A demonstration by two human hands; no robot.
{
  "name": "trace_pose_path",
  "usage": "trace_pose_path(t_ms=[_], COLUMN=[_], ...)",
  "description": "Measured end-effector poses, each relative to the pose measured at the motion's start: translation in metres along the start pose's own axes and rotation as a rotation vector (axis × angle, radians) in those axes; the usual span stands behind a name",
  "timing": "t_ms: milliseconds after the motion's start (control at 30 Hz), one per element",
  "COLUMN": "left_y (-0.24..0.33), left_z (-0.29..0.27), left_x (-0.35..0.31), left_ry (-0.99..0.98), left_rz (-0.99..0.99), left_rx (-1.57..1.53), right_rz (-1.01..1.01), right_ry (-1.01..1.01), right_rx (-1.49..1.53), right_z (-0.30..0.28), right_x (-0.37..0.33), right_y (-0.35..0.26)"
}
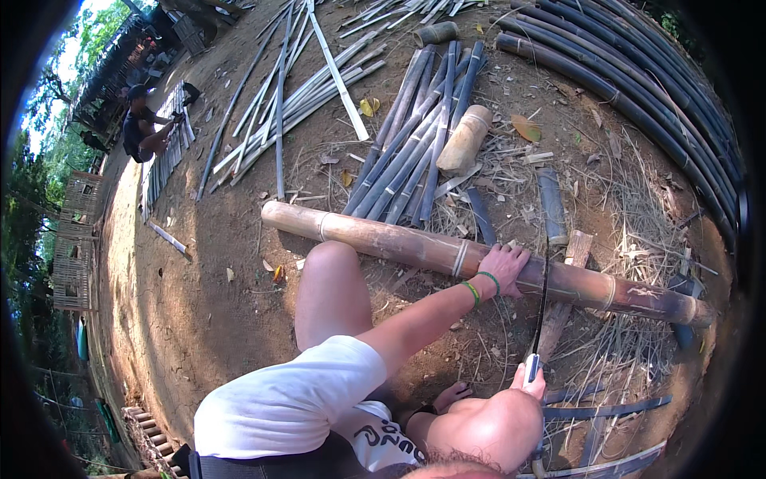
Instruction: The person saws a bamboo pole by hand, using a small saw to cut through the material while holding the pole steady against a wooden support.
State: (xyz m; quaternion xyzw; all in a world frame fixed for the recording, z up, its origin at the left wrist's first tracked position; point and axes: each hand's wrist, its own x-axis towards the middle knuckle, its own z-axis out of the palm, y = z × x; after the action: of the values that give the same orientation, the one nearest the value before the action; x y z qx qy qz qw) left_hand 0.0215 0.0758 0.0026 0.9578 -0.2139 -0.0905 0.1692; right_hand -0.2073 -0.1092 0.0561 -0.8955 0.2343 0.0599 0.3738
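Observation:
A thick brown bamboo pole (383,241) lies across the ground in front of me, running from the middle left to the far right. My left hand (504,269), with green bands at the wrist, grips it from above, right of the middle. Just right of those fingers a thin dark saw blade (542,307) crosses over the pole. My right hand (528,385) is closed around the saw's white handle (532,366), nearer to my body. Whether the teeth have cut into the pole cannot be made out. Under the pole's right part rests a short wood piece (556,329).
Beyond the pole lie a heap of dark split bamboo (407,156) and a short bamboo section (466,140). Long dark poles (630,104) are stacked at far right, pale strips (319,92) at far left. A person (142,124) crouches at upper left. Dry shavings (630,343) litter the right side.

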Motion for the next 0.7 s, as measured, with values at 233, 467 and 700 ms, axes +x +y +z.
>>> trace_pose_path(t_ms=[233, 467, 700], left_y=[-0.004, -0.005, 0.017], left_z=[-0.01, -0.009, -0.008], left_x=[-0.001, 0.003, 0.01], left_ry=[-0.017, -0.016, 0.003], left_rz=[-0.002, -0.018, 0.003], left_rx=[0.042, 0.027, 0.047], right_rz=[-0.129, 0.054, -0.048], right_ry=[0.05, -0.052, 0.012], right_rx=[-0.063, -0.037, 0.027], right_z=[0.026, -0.005, -0.004], right_x=[0.084, -0.014, 0.073], right_y=[-0.072, -0.005, -0.05])
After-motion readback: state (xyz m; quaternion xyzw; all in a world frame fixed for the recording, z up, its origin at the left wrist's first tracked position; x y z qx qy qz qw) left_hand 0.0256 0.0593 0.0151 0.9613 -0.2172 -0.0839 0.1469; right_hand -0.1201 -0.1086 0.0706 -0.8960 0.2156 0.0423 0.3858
